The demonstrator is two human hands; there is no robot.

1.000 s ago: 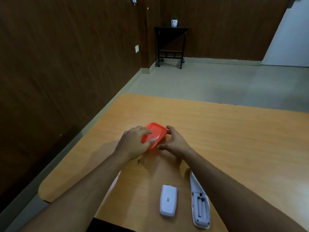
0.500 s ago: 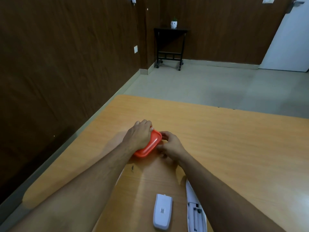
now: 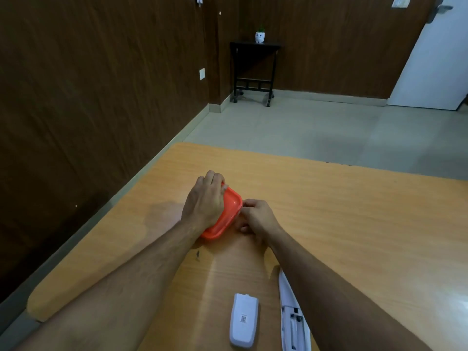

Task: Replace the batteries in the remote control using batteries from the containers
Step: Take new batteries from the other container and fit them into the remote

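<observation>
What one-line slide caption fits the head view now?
Left hand grips the orange lid while right hand holds the container beneath; battery cover and opened remote wait nearby.

This looks like a plain office or meeting room rather than a home: dark wood-grain wall panelling (image 3: 88,84) lines two sides, the floor (image 3: 291,127) is pale grey tile with a matching skirting strip, and a white door (image 3: 440,62) stands at the far right. A broad laminate table (image 3: 354,224) with a rounded corner fills the foreground, and in the far corner a small black side table (image 3: 254,69) on castors carries a little white plant pot (image 3: 260,36) (the only decoration in sight). A wall socket (image 3: 202,73) and a light switch (image 3: 401,1) are set into the panels.
</observation>
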